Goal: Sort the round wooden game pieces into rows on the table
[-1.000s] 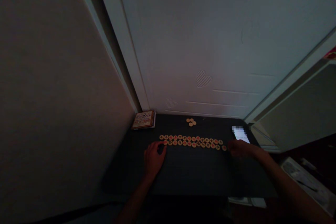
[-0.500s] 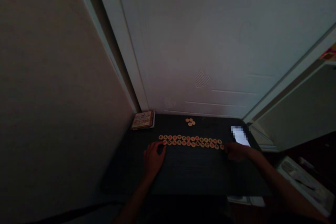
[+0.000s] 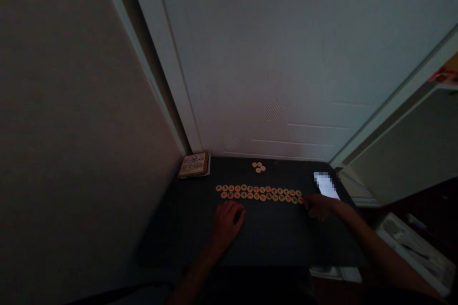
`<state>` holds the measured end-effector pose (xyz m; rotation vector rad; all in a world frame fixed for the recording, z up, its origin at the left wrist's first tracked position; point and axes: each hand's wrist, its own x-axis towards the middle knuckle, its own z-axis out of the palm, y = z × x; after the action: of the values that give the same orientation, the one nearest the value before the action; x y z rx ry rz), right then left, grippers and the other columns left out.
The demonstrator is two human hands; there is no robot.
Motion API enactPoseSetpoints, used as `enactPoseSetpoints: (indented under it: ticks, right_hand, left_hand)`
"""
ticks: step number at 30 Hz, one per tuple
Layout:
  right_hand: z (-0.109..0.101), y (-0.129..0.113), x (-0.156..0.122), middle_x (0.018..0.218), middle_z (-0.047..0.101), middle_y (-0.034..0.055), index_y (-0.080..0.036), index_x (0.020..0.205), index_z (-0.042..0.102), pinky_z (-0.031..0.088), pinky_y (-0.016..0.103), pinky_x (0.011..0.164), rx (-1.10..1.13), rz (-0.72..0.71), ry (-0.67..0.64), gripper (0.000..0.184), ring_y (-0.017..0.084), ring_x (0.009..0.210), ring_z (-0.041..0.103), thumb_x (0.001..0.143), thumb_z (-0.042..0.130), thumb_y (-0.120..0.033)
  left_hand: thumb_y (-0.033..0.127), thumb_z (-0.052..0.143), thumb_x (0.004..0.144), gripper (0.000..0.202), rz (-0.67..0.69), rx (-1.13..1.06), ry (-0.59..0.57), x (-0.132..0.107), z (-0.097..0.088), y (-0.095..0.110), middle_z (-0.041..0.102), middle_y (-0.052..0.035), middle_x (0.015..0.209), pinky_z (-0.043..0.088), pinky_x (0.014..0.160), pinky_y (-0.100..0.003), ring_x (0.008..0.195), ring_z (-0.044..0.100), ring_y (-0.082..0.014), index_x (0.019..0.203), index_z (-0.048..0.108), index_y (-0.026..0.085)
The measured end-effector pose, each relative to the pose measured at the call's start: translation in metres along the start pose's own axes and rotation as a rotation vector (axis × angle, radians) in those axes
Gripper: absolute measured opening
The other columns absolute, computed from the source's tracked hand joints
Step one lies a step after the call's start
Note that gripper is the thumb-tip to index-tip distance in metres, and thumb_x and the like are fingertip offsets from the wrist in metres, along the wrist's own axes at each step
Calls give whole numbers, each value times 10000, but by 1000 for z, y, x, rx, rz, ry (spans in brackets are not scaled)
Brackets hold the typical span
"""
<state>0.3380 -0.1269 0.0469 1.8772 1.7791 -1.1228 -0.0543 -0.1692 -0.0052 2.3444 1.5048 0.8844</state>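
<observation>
Two long rows of round wooden xiangqi pieces (image 3: 262,197) with red or dark characters lie side by side on the dark table (image 3: 265,238). My left hand (image 3: 227,221) hovers or rests just in front of the near row's left part. Its fingers are curved with a gap to the thumb, and I see nothing in them. At the near row's right end, the fingers of my right hand (image 3: 319,207) are drawn together against the last piece (image 3: 301,200), partly covering it.
Several blank-looking round pieces (image 3: 258,167) lie near the back edge. A small stack of books or boxes (image 3: 194,165) sits at the back left corner. A lit phone (image 3: 327,187) lies beyond my right hand. A white door (image 3: 272,57) rises behind the table.
My left hand has come away from the near row's left end, moving right and toward me. My right hand has shifted slightly left, onto the end piece.
</observation>
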Motion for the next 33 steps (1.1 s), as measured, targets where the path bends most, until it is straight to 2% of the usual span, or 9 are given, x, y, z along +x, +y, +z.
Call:
enactPoseSetpoints:
  ticks: [3, 6, 11, 16, 24, 33]
  right_hand:
    - [-2, 2, -1, 688, 629, -30, -193, 1080, 498, 417, 195, 484, -10, 23, 28, 368, 119, 499, 616, 739, 623, -134]
    - [-3, 3, -3, 666, 629, -30, -188, 1201, 456, 426, 207, 482, -14, 36, 35, 486, 137, 513, 625, 749, 628, -139]
    - [-2, 2, -9, 659, 633, -34, -207, 1313, 422, 441, 211, 500, -2, 26, 14, 580, 154, 552, 657, 772, 622, -146]
    - [-2, 1, -10, 675, 631, -33, -214, 1363, 404, 434, 205, 500, 14, 7, 5, 625, 157, 575, 668, 782, 620, -135]
    - [-1, 3, -8, 672, 645, -26, -203, 1307, 433, 436, 211, 496, 23, 14, 5, 581, 156, 555, 659, 762, 629, -155]
    - [0, -4, -14, 656, 646, -14, -185, 1018, 538, 413, 211, 490, 0, 3, 33, 307, 156, 552, 646, 726, 618, -135]
  left_hand:
    - [290, 543, 967, 215, 142, -48, -155, -5, 16, 29, 698, -40, 1178, 449, 999, -455, 1111, 617, -247, 1157, 643, 282]
    - [314, 532, 975, 317, 188, -65, -242, -5, 28, 45, 654, -43, 1311, 448, 1035, -490, 1183, 592, -259, 1286, 588, 288]
    - [341, 497, 989, 406, 162, -25, -297, 5, 33, 46, 562, -42, 1456, 420, 1089, -558, 1301, 525, -302, 1390, 525, 286]
    - [364, 479, 1001, 421, 135, -5, -300, 9, 38, 41, 536, -38, 1486, 419, 1095, -566, 1313, 520, -318, 1412, 509, 275]
    - [359, 481, 1000, 428, 146, -22, -237, 9, 45, 40, 546, -77, 1473, 401, 1112, -547, 1309, 520, -297, 1409, 514, 239]
    - [344, 521, 985, 410, 153, -50, -216, 11, 42, 40, 576, -71, 1437, 440, 1062, -533, 1257, 544, -295, 1385, 533, 257]
